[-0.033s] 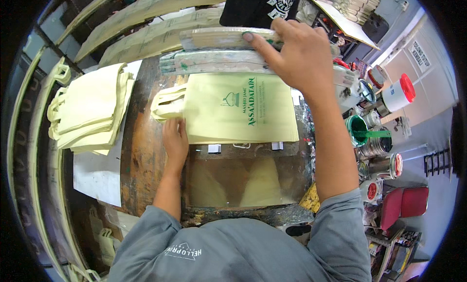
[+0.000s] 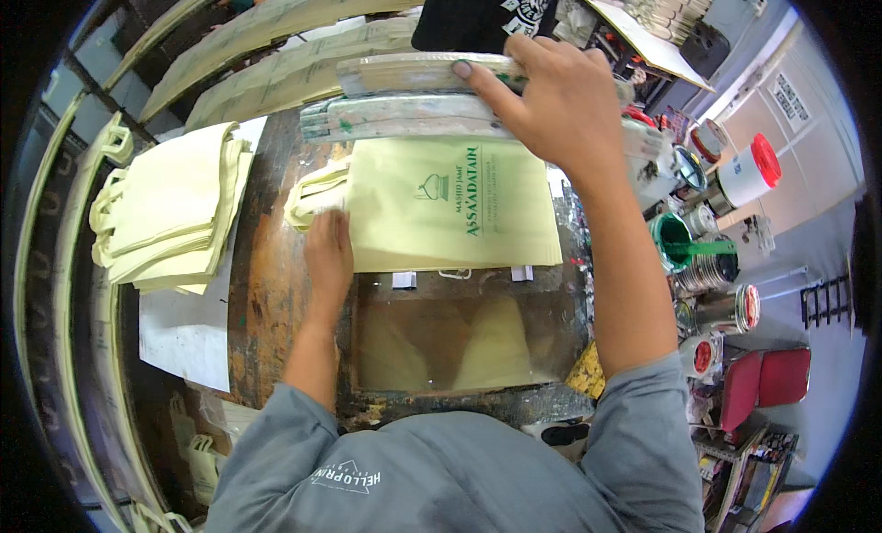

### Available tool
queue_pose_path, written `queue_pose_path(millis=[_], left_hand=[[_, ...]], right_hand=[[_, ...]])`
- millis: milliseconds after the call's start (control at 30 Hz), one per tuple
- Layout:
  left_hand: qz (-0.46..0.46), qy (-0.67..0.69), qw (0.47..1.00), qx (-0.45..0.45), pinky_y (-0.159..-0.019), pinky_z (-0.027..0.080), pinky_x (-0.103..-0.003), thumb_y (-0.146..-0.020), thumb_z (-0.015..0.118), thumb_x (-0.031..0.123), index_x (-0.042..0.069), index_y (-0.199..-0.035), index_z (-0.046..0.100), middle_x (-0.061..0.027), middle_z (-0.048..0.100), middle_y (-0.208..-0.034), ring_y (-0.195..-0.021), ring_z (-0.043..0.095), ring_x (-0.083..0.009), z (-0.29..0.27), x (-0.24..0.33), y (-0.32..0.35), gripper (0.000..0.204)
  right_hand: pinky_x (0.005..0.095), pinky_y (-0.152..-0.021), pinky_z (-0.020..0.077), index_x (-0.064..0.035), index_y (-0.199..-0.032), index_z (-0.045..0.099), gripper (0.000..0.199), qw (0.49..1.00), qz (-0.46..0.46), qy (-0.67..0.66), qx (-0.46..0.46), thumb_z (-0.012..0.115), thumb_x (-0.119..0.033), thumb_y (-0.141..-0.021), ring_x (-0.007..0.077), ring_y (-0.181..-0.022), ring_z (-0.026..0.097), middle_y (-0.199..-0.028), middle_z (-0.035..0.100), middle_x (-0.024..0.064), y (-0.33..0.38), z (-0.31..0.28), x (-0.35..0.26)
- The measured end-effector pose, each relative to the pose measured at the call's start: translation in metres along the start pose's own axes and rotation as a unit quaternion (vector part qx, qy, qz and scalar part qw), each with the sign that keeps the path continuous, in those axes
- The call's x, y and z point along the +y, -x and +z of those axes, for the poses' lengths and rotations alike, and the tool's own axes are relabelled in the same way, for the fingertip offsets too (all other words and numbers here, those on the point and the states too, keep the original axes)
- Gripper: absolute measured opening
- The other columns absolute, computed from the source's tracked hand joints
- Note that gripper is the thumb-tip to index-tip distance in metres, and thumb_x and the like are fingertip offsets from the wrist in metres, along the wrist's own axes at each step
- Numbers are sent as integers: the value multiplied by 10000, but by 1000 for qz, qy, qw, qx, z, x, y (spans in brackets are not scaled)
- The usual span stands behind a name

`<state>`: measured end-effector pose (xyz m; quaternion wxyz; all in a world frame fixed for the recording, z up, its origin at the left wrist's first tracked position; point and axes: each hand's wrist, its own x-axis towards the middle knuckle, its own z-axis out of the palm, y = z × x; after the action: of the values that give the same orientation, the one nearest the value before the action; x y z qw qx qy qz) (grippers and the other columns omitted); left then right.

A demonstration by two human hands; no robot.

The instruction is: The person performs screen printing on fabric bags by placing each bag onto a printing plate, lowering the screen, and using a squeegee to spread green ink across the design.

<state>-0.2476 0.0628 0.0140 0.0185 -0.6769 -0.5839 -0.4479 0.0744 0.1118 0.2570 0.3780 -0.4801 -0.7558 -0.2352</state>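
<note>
While gripped by right hand, upper centre: logged ink-stained bar | left hand, left of centre, beside handles: could not tell whether gripping | noted at centre: yellow bag | judged possible: smeared green print, from slipping bar or tugged handles

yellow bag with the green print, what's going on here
A person's right hand holds a paint-smeared frame bar at the far side of a pale yellow bag, which lies flat, green print facing up. The left hand is at the bag's handle end; whether it grips is unclear. More yellow bags are stacked to the left.
</note>
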Motion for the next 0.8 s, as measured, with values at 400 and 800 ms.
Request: queue_pose_path(millis=[400,800], left_hand=[[-121,-49,989,-76,-675,515,-320,-1054,700,321,-8,-1063,678,-67,672,-835,-721,592,-131,-242,-152,-195,330],[-20,15,907,-420,-1274,228,-533,-801,728,769,-84,-1575,347,-354,314,-1610,-1525,256,-489,40,103,31,1213]], right_hand=[[536,-868,483,-89,-889,757,686,999,-10,21,-35,559,-741,-968,331,-851,733,-851,757,132,-7,2,4],[476,-708,530,-8,-803,673,823,984,70,-23,-160,497,-791,-986,336,-722,684,-712,679,183,-40,-12,6]])
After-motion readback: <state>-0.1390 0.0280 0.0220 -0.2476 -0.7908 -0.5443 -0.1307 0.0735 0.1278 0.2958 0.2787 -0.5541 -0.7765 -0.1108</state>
